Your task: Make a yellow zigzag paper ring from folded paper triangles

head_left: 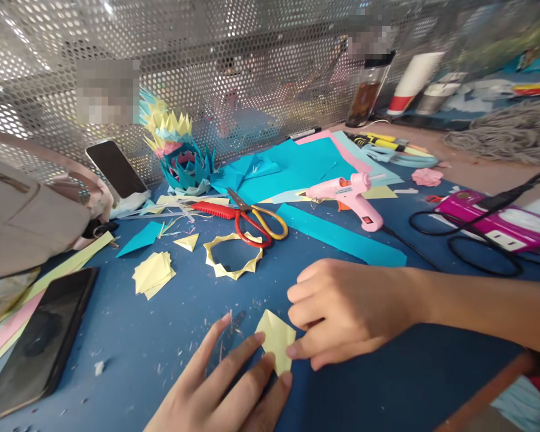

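A small folded piece of yellow paper (275, 337) lies on the blue table near the front edge. My left hand (227, 387) rests flat beside it, fingers stretched out, with the fingertips pressing on the paper's lower left side. My right hand (342, 312) comes in from the right with fingers curled, pinching the paper's right edge against the table. A ring of joined yellow paper points (234, 255) lies a little beyond, and a stack of folded yellow pieces (153, 274) sits to its left.
Red and yellow scissors (243, 219), a pink glue gun (353, 195) with its cord, teal paper sheets (297, 165), a paper flower (182, 156), two phones (40, 342) (116, 168), a bag (31, 210) at left, a magenta power strip (499, 225), and a perforated metal screen (252, 66) behind.
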The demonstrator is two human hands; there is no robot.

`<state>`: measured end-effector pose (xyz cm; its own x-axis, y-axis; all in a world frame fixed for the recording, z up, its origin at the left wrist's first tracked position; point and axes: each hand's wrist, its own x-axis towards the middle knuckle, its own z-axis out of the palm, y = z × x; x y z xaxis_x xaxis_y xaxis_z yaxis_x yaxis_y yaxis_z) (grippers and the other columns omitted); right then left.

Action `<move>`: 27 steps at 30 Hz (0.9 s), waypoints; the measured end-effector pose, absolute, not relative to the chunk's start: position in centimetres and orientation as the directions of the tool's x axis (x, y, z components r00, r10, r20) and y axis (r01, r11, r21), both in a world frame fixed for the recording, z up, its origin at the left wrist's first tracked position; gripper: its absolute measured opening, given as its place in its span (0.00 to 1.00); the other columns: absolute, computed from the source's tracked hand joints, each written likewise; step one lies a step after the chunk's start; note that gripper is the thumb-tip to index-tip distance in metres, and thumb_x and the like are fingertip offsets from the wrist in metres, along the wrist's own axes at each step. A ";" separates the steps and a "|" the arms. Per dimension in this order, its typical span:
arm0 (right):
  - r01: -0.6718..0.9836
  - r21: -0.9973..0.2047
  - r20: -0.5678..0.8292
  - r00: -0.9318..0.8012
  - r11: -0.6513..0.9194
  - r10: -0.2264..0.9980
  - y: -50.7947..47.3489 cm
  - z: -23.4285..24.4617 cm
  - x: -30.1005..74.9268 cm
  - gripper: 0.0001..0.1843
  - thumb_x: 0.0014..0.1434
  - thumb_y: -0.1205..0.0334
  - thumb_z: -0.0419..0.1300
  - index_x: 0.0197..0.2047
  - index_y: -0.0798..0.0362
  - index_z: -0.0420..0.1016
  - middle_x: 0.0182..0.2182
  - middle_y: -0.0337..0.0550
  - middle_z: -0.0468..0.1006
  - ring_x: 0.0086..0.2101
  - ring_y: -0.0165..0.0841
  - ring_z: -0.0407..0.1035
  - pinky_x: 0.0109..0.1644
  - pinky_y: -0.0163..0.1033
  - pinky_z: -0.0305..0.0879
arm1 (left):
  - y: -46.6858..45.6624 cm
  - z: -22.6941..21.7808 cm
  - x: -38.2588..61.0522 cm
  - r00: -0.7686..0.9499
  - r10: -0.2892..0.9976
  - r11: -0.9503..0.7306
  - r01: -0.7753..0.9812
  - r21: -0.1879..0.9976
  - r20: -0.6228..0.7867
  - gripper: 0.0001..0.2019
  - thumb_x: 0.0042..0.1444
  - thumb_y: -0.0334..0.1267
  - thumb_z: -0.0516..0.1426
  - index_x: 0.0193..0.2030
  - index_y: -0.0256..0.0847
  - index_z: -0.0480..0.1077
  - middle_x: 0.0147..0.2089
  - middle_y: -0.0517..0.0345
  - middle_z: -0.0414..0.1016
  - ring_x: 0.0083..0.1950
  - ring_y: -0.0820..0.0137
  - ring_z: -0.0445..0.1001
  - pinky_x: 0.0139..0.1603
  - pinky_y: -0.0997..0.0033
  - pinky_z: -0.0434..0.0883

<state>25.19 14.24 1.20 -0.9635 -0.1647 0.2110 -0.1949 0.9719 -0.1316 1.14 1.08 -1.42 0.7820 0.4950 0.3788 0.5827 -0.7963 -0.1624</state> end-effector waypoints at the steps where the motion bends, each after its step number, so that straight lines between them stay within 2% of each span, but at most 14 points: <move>1: -0.197 -0.142 0.206 -0.965 0.970 -0.165 14.5 1.3 25.2 0.10 0.63 0.55 0.61 0.44 0.50 0.78 0.26 0.36 0.71 0.27 0.32 0.59 0.28 0.41 0.46 | 1.0 -1.4 1.1 0.768 0.517 -0.791 0.598 -0.131 0.378 0.16 0.70 0.34 0.48 0.59 0.48 0.71 0.49 0.67 0.80 0.60 0.67 0.72 0.75 0.48 0.40; 4: -0.181 -0.157 0.196 -0.969 0.971 -0.149 15.2 1.5 25.4 0.09 0.64 0.55 0.60 0.42 0.50 0.79 0.26 0.37 0.71 0.27 0.32 0.59 0.28 0.41 0.46 | 0.7 -1.4 1.0 0.741 0.555 -0.787 0.615 -0.051 0.380 0.16 0.70 0.34 0.48 0.58 0.49 0.72 0.49 0.66 0.80 0.62 0.68 0.71 0.74 0.50 0.44; 8: -0.163 -0.118 0.208 -0.969 0.979 -0.136 15.2 1.5 25.5 0.11 0.67 0.55 0.57 0.38 0.50 0.78 0.25 0.37 0.70 0.27 0.31 0.59 0.28 0.41 0.47 | 0.6 -1.5 1.0 0.735 0.560 -0.790 0.613 -0.022 0.382 0.16 0.70 0.35 0.48 0.58 0.49 0.71 0.49 0.65 0.80 0.62 0.67 0.71 0.74 0.48 0.47; 14: -0.131 0.024 0.289 -0.948 0.991 -0.132 14.1 1.0 24.9 0.13 0.70 0.59 0.53 0.34 0.52 0.74 0.31 0.39 0.74 0.29 0.29 0.61 0.29 0.40 0.48 | 0.6 -1.7 0.8 0.744 0.546 -0.802 0.597 -0.018 0.386 0.16 0.70 0.34 0.48 0.56 0.48 0.73 0.50 0.63 0.80 0.64 0.66 0.69 0.73 0.47 0.49; 18: -0.114 -0.001 0.337 -0.935 0.993 -0.107 14.0 0.8 24.8 0.12 0.69 0.61 0.53 0.34 0.51 0.72 0.35 0.38 0.77 0.31 0.28 0.64 0.30 0.39 0.50 | 0.6 -1.8 0.7 0.741 0.538 -0.802 0.596 -0.027 0.401 0.15 0.70 0.34 0.49 0.55 0.48 0.73 0.49 0.63 0.80 0.64 0.66 0.69 0.73 0.47 0.49; 22: -0.122 0.000 0.356 -0.928 0.993 -0.114 14.3 0.8 24.8 0.13 0.70 0.63 0.52 0.33 0.51 0.71 0.33 0.37 0.77 0.30 0.29 0.64 0.30 0.39 0.49 | 0.7 -2.5 0.9 0.733 0.526 -0.798 0.601 -0.049 0.432 0.16 0.70 0.34 0.48 0.56 0.48 0.73 0.48 0.64 0.80 0.62 0.67 0.70 0.73 0.48 0.49; 27: -0.143 0.001 0.351 -0.927 0.990 -0.134 14.4 0.9 24.9 0.13 0.69 0.69 0.51 0.34 0.52 0.72 0.32 0.36 0.77 0.29 0.28 0.63 0.29 0.39 0.49 | 1.3 -2.9 1.5 0.677 0.464 -0.782 0.616 -0.095 0.571 0.17 0.70 0.33 0.46 0.52 0.47 0.76 0.42 0.65 0.80 0.56 0.68 0.75 0.73 0.47 0.47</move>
<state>24.89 14.38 0.93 -0.9267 -0.1345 0.3510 -0.1433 0.9897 0.0008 1.47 1.29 -2.93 0.6772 0.4644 0.5707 0.6161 -0.7819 -0.0949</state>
